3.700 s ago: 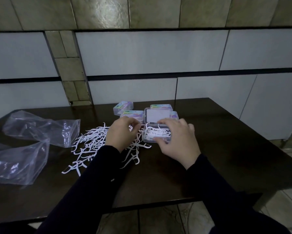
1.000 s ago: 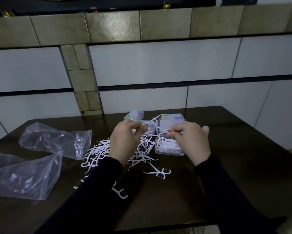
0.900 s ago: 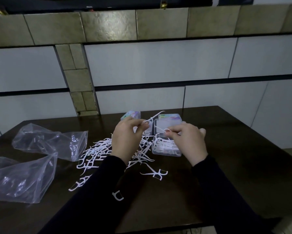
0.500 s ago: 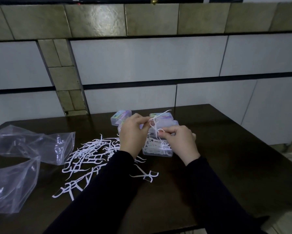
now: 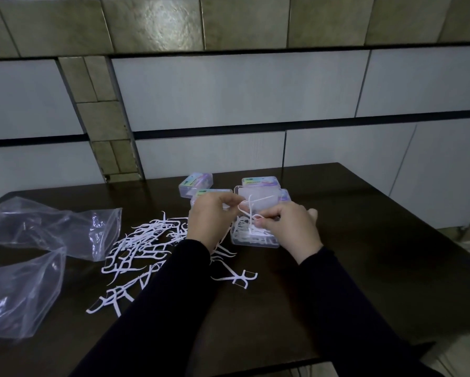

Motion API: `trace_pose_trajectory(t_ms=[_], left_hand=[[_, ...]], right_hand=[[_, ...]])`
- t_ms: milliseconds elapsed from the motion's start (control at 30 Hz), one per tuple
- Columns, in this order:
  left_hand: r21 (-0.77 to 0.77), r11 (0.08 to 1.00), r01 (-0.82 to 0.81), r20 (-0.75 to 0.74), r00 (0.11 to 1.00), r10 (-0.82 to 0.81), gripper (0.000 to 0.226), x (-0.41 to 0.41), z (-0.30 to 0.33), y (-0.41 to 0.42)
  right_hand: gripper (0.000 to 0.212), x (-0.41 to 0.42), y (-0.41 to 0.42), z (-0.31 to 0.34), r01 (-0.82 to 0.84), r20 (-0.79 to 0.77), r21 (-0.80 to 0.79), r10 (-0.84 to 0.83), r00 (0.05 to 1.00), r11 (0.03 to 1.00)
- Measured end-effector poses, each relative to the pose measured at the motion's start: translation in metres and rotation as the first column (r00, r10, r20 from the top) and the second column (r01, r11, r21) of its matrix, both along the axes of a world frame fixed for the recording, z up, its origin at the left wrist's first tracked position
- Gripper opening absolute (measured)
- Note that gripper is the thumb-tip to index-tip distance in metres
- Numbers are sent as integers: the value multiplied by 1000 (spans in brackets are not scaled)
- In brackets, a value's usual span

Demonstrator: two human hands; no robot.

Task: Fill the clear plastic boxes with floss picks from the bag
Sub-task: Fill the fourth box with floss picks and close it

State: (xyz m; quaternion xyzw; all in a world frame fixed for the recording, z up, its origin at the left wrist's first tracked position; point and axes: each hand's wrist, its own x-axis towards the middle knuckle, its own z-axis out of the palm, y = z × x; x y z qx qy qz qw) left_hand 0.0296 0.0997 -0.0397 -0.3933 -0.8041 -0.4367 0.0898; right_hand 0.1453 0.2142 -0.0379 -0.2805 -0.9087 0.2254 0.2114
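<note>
Just above the open box [image 5: 255, 236], both hands work at a small tangle of picks [image 5: 251, 210]. The left hand [image 5: 210, 220] has its fingers curled, pinching one end of the tangle near the box's raised lid [image 5: 258, 197]. The right hand [image 5: 291, 228] pinches the other end between thumb and fingertips, close over the box's right side. Both sleeves are dark.

The box sits on the dark worktop [image 5: 364, 240], partly filled with white picks. Behind it are closed boxes with coloured labels: one at the back left [image 5: 195, 184], one behind the lid [image 5: 259, 181], one just behind the left hand [image 5: 212, 193], and one mostly hidden at the lid's right edge [image 5: 285, 196].

Left of the left hand, a loose pile of picks [image 5: 144, 240] spreads across the worktop toward the near edge. A couple of stray picks [image 5: 236, 277] lie apart, between the two forearms.

Two clear plastic bags lie at the far left: one crumpled bag [image 5: 51, 227] farther back, another bag [image 5: 19, 295] nearer, reaching the picture's left edge. A tiled wall [image 5: 228, 91] stands behind the worktop.
</note>
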Motion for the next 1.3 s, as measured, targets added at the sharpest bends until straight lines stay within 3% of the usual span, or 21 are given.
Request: trace_pose_trajectory(t_ms=[133, 267, 467, 667, 867, 967, 1133, 1300], left_hand=[[-158, 985, -71, -170, 985, 44, 8, -3, 2, -5], [-173, 975, -140, -271, 958, 89, 8, 0, 7, -8], [-258, 959, -121, -330, 943, 30, 13, 0, 9, -8], [-357, 932, -61, -408, 908, -96, 21, 7, 6, 0], [-409, 912, 33, -297, 940, -167, 25, 4, 5, 0], [-342, 939, 30, -224, 968, -112, 22, -5, 6, -8], [-393, 920, 18, -37, 999, -35, 29, -11, 3, -15], [-370, 926, 71, 38, 997, -61, 15, -8, 1, -13]], right_hand=[[25, 0, -1, 2, 19, -23, -19, -19, 1000, 1000], [24, 2, 0, 2, 60, -44, -36, -62, 997, 998], [33, 12, 5, 3, 117, -89, 11, -116, 989, 993], [11, 13, 12, -5, 83, -81, 35, -80, 993, 996], [14, 16, 15, -6, 100, -59, 62, -96, 994, 993], [21, 17, 16, -6, 127, -23, 66, -125, 992, 990], [16, 19, 14, -6, 131, -22, 112, -129, 991, 985], [15, 15, 10, -6, 128, -3, 154, -129, 992, 980]])
